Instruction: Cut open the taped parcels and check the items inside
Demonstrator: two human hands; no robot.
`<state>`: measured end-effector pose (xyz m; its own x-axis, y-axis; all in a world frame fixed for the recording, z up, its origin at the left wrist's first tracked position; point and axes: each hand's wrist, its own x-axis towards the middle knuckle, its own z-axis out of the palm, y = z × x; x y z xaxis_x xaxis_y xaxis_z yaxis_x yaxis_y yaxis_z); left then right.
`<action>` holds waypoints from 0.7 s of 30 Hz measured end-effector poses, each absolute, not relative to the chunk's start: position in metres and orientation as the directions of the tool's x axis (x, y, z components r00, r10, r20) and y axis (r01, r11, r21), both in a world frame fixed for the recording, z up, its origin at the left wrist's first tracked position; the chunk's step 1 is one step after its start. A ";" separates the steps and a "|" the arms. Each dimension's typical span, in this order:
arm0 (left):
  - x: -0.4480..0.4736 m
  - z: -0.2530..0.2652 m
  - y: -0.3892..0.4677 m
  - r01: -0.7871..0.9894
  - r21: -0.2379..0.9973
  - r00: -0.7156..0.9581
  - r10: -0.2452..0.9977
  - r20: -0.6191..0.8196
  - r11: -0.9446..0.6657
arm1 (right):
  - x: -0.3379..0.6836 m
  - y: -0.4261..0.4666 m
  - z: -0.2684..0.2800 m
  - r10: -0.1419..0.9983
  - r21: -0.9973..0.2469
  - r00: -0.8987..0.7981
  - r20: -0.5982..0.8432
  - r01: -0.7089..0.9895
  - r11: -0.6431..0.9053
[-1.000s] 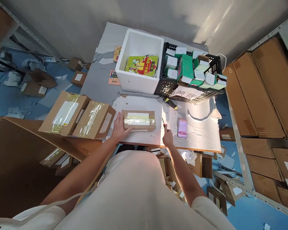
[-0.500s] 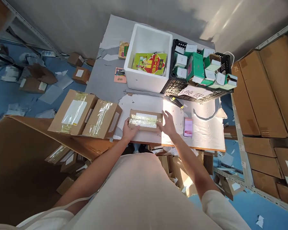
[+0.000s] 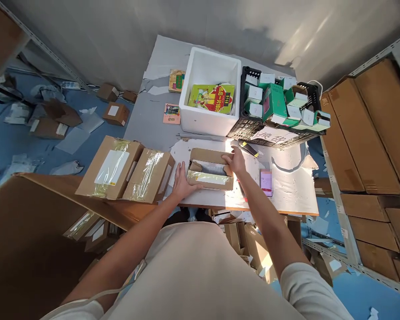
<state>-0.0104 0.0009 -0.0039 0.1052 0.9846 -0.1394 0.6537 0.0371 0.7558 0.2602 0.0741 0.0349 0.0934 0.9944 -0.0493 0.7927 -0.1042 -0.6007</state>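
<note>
A small cardboard box [image 3: 210,181] lies on the table in front of me with its top flaps parted. Something greyish shows inside it, too shaded to name. My left hand [image 3: 182,184] rests against the box's left end, fingers stretched out and thumb along the front. At the back right corner, my right hand [image 3: 235,161] grips the raised rear flap between thumb and fingers. Just beyond that hand is a black and yellow utility knife [image 3: 248,149]. A phone [image 3: 266,182] with a lit screen lies right of my right forearm.
Two taped cartons [image 3: 108,166] stand at the left table edge, beside a large open carton [image 3: 53,231]. Behind are a white foam box [image 3: 208,122] holding books and a black crate [image 3: 245,129] of green and white boxes. Shelving with cartons [image 3: 380,133] rises at right.
The small box was closed with clear tape across its top; now its flaps stand open. My right hand has moved to the rear flap, and my left fingers have straightened. The view has shifted slightly.
</note>
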 end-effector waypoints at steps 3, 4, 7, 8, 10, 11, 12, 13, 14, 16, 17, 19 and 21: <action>-0.025 0.013 0.032 0.721 0.622 0.412 0.911 -0.030 -0.305 | 0.253 0.060 0.037 0.994 -0.510 0.101 0.049 0.858 -0.062; -0.030 0.018 0.043 0.696 0.587 0.519 0.855 -0.013 -0.413 | 0.252 0.052 0.040 0.994 -0.451 0.063 0.085 0.892 -0.018; -0.044 0.031 0.068 0.597 0.501 0.722 0.692 0.005 -0.627 | 0.249 0.022 0.054 0.969 -0.239 -0.188 0.160 0.945 0.222; -0.047 0.034 0.074 0.581 0.471 0.752 0.659 0.002 -0.664 | 0.247 0.013 0.057 0.942 -0.201 -0.305 0.138 0.923 0.328; -0.050 0.037 0.082 0.582 0.412 0.774 0.633 -0.017 -0.701 | 0.239 -0.001 0.060 0.877 -0.177 -0.478 0.048 0.860 0.479; -0.051 0.037 0.084 0.593 0.386 0.774 0.632 -0.034 -0.706 | 0.234 -0.005 0.060 0.863 -0.171 -0.505 0.000 0.850 0.498; -0.051 0.036 0.086 0.608 0.365 0.769 0.637 -0.053 -0.705 | 0.229 -0.009 0.060 0.869 -0.156 -0.493 -0.038 0.862 0.482; -0.050 0.035 0.088 0.623 0.350 0.762 0.644 -0.070 -0.699 | 0.223 -0.012 0.058 0.889 -0.132 -0.454 -0.059 0.886 0.443; -0.049 0.034 0.090 0.635 0.340 0.755 0.651 -0.083 -0.694 | 0.219 -0.015 0.057 0.910 -0.105 -0.409 -0.065 0.910 0.402; -0.048 0.030 0.091 0.651 0.325 0.743 0.663 -0.090 -0.686 | 0.211 -0.026 0.053 0.935 -0.060 -0.352 -0.044 0.935 0.349; -0.048 0.028 0.091 0.656 0.317 0.740 0.666 -0.093 -0.685 | 0.207 -0.034 0.050 0.942 -0.048 -0.336 -0.020 0.941 0.334; -0.049 0.025 0.091 0.655 0.305 0.746 0.657 -0.111 -0.692 | 0.202 -0.055 0.044 0.946 -0.063 -0.319 0.051 0.945 0.322; -0.051 0.023 0.090 0.645 0.303 0.759 0.636 -0.142 -0.702 | 0.197 -0.077 0.036 0.936 -0.127 -0.330 0.125 0.930 0.345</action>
